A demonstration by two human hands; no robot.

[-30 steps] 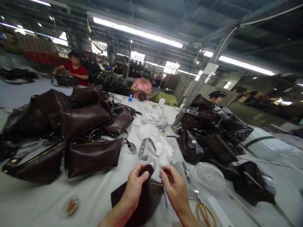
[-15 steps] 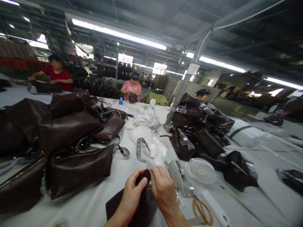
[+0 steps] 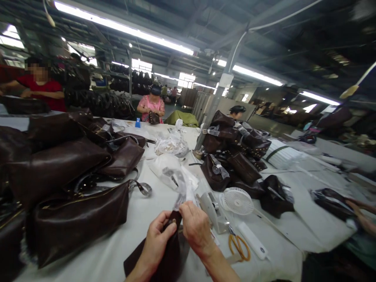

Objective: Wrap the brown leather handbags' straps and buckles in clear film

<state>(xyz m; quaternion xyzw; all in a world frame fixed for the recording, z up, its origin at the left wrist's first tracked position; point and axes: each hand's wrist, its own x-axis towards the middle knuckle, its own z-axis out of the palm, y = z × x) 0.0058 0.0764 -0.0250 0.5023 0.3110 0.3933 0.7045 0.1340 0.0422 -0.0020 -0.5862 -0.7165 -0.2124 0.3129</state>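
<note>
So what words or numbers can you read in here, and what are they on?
None can be read.
Paper on the post: any writing is too blurred.
White fan: any mark in the middle is too small.
White bar below the fan: its dark mark is too small.

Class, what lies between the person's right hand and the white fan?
In the head view, a grey device sits between the right hand and white fan.

A white fan (image 3: 237,201) and orange-handled scissors (image 3: 237,242) rest on the desk (image 3: 102,254). Farther back are a metal post (image 3: 216,100), a green cover (image 3: 181,118) and a person in pink (image 3: 151,106). A long ceiling light (image 3: 123,29) glows overhead.
</note>
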